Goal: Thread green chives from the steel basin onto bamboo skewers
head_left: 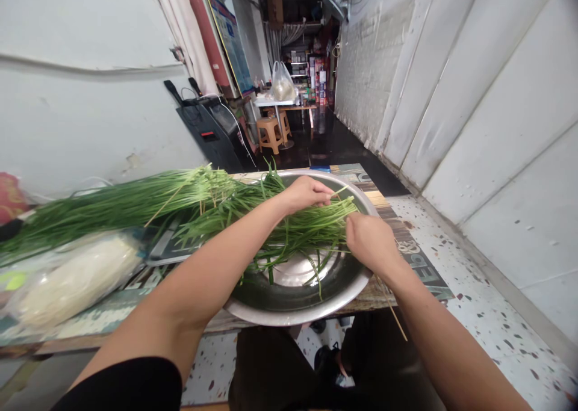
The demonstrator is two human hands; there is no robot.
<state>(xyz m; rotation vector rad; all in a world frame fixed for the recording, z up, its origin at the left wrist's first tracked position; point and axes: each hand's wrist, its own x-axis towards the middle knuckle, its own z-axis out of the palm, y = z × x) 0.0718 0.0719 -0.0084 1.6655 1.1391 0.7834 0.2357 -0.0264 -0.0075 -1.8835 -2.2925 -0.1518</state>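
Note:
A loose bunch of garlic chives (311,224) lies across a wide steel basin (293,315), pale cut ends pointing right. My left hand (309,193) reaches over the bunch, thumb and fingers pinched on a thin chive stem near those ends. At the basin's right side, my right hand (371,236) is closed against the ends of the bunch; what its fingers grip is hidden. Below that hand, a dry yellowish strand (394,315) hangs outside the rim. A few chive leaves droop toward the basin's bottom.
A larger heap of chives (112,203) lies left on the table, beside a metal tray (169,242) and a plastic bag of whitish food (81,278). Behind stand a dark machine (212,122), stools (270,134) and a small white table (271,102). A wall (497,98) runs along the right.

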